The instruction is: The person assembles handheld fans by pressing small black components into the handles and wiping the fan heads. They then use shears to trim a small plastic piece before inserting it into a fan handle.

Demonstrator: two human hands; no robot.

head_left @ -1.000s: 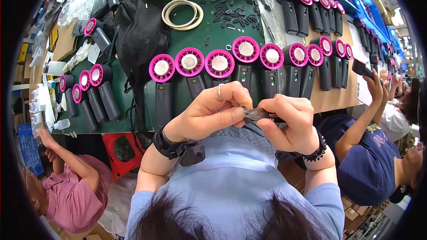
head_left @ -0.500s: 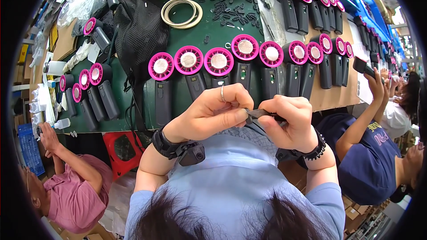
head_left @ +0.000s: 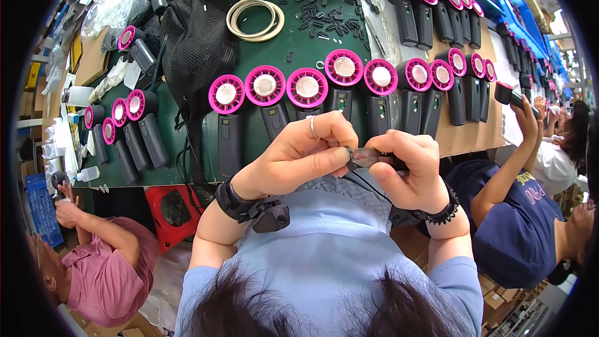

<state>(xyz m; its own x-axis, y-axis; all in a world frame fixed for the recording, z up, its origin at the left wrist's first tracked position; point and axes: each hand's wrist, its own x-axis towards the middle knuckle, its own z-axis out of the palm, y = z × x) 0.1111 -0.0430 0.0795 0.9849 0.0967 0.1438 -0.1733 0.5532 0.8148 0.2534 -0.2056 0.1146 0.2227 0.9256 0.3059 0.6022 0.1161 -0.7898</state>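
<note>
Close above the table's near edge, my left hand has thumb and forefinger pinched on a small dark piece, mostly hidden by the fingertips. My right hand is curled round a slim dark tool with a greyish tip; its exact kind is unclear. That tip meets or nearly meets the small piece. Just beyond my hands stands a row of dark-handled handheld fans with pink rims, among them one fan directly behind my left hand. Some handles, such as that of another fan, show a green circuit board.
Small black oval parts lie scattered at the back, beside a cream-coloured coil. A black mesh bag lies left of the row. More fans stand at both sides. Co-workers sit left and right, one holding a fan. A red stool is left.
My right hand has turned slightly, its thumb lower, showing more of the tool's tip. My left hand keeps its pinch. The right co-worker's fan has turned, showing its pink rim.
</note>
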